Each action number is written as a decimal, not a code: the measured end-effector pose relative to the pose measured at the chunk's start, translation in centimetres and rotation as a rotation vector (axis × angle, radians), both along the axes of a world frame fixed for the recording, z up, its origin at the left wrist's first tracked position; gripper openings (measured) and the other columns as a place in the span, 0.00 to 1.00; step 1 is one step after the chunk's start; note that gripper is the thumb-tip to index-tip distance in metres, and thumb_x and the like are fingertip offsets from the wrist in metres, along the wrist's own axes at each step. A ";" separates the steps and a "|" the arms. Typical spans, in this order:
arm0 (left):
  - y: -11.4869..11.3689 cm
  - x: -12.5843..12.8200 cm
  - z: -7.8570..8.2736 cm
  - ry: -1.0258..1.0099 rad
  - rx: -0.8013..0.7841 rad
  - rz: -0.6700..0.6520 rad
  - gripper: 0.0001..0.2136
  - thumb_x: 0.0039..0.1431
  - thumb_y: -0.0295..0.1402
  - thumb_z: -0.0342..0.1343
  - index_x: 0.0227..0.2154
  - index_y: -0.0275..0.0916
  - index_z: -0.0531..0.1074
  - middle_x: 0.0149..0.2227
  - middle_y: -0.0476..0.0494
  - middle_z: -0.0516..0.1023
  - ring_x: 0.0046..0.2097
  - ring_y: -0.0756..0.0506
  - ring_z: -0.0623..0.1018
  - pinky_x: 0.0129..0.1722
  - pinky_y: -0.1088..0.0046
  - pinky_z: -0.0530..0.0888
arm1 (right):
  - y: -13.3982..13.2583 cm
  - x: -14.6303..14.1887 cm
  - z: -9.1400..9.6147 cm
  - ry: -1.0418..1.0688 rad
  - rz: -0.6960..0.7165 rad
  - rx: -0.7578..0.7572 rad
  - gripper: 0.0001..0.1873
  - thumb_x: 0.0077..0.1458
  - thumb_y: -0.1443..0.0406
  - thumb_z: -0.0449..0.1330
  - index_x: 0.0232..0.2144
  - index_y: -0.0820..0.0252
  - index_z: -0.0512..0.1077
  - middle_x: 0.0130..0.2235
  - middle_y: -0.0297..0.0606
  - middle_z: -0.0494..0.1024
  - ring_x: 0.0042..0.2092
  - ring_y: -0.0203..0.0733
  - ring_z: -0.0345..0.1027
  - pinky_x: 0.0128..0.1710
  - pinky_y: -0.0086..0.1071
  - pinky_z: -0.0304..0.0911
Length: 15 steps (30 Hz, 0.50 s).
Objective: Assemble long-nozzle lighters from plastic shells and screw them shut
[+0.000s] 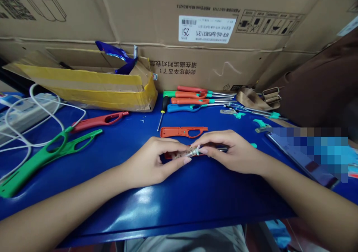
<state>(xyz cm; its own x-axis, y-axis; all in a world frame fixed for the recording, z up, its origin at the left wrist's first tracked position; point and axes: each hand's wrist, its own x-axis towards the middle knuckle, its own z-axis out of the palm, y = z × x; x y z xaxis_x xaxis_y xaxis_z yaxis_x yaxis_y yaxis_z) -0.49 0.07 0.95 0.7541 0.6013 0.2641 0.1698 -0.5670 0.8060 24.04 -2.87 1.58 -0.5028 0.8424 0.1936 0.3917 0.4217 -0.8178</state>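
Bare forearms (69, 199) came in from seven and five o'clock over a blue table (156, 211), ending in two hands held close together. Between them, at the centre of the dial, was a small clear-and-metal piece (192, 153). Left thumb and fingers pinched its near-nine end, the left hand (156, 157) curled around it, while the right hand (233, 151) was closed on the other end, beside a pale green bit. A dark rod (223, 149) showed under the right hand. An orange-red shell (167, 156) lay partly hidden behind the fingers; whether they touched it, I could not tell. Just beyond, toward twelve, lay an orange shell half (171, 132) with a finger loop, and at eleven a black-handled screwdriver (165, 103). Farther out at twelve, long lighters (186, 95) in red, orange and blue lay side by side, metal tubes toward three. At two lay a brown strap (248, 99); at three, a flat device (296, 151), its screen partly pixelated. A red shell (89, 123) lay at ten, green shells (25, 170) at nine, and a yellow-taped box (84, 97) stood past the red one. Behind everything rose a large carton (125, 13), its lettering upside down.
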 end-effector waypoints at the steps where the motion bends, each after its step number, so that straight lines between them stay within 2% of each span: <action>1: 0.1 0.0 0.0 -0.004 -0.060 -0.008 0.09 0.66 0.31 0.59 0.45 0.37 0.81 0.37 0.44 0.86 0.34 0.49 0.82 0.34 0.77 0.77 | 0.0 0.0 0.0 -0.002 -0.005 0.015 0.10 0.66 0.63 0.59 0.45 0.57 0.79 0.42 0.38 0.85 0.40 0.39 0.77 0.37 0.30 0.70; 5: 0.4 0.0 -0.1 -0.062 -0.316 0.024 0.09 0.65 0.31 0.60 0.44 0.35 0.80 0.34 0.44 0.85 0.33 0.50 0.81 0.32 0.78 0.77 | 0.1 0.1 -0.1 -0.038 -0.052 0.109 0.12 0.66 0.64 0.59 0.49 0.58 0.76 0.40 0.37 0.81 0.33 0.34 0.70 0.31 0.28 0.65; 7: 0.6 0.1 -0.2 -0.101 -0.391 0.055 0.08 0.62 0.32 0.62 0.42 0.34 0.80 0.34 0.44 0.84 0.32 0.50 0.80 0.32 0.79 0.77 | 0.2 0.2 -0.2 -0.101 -0.047 0.157 0.11 0.65 0.66 0.60 0.48 0.57 0.76 0.41 0.38 0.79 0.35 0.35 0.69 0.35 0.29 0.65; 11: 0.8 0.1 -0.4 -0.106 -0.423 0.110 0.09 0.60 0.33 0.64 0.40 0.34 0.80 0.33 0.44 0.84 0.32 0.51 0.80 0.32 0.78 0.76 | 0.2 0.3 -0.5 -0.282 0.004 0.183 0.08 0.63 0.66 0.62 0.45 0.55 0.76 0.45 0.40 0.75 0.45 0.42 0.69 0.45 0.35 0.66; 15: 0.8 0.1 -0.5 -0.053 -0.438 0.125 0.11 0.59 0.35 0.64 0.39 0.32 0.80 0.34 0.41 0.84 0.34 0.49 0.81 0.35 0.75 0.77 | 0.1 -0.1 -1.0 -0.338 0.008 0.147 0.06 0.63 0.67 0.62 0.42 0.54 0.76 0.46 0.40 0.73 0.48 0.43 0.69 0.47 0.35 0.65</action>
